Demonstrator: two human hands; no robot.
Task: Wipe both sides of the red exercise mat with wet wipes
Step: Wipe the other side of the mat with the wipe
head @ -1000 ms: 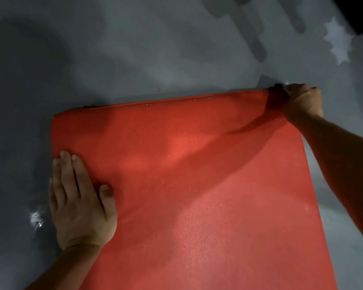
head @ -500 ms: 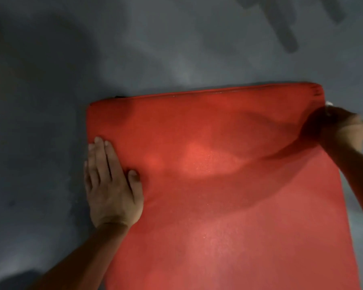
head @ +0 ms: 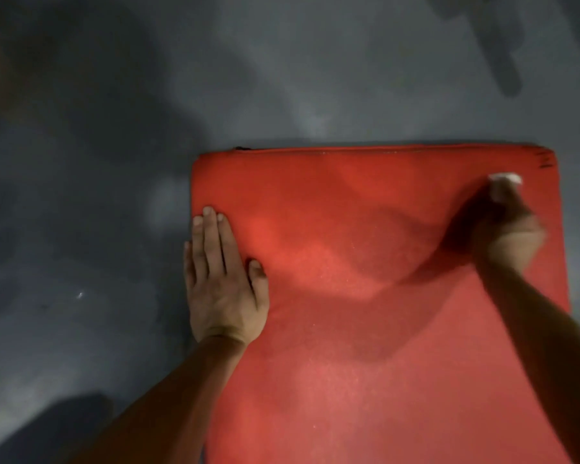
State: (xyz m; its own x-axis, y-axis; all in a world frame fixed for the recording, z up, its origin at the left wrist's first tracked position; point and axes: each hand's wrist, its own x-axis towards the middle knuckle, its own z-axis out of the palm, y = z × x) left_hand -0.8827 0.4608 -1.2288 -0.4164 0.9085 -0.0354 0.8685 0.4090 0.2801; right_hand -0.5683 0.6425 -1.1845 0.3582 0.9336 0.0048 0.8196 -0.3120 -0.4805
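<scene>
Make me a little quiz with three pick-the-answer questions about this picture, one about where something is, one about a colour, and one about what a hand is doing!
1. Where does the left hand rest?
A. On the mat's left edge
B. On the mat's far right corner
C. Up in the air

2. What colour is the mat?
A. Blue
B. Red
C. Green

3. What is the right hand doing?
A. Lying flat and empty
B. Pointing at the ceiling
C. Gripping a white wipe against the mat

Answers:
1. A, since its straight fingers lie flat where the mat meets the grey floor.
2. B, as the whole pad is red.
3. C, because a bit of white wipe sticks out beyond its curled fingers near the far right corner.
</scene>
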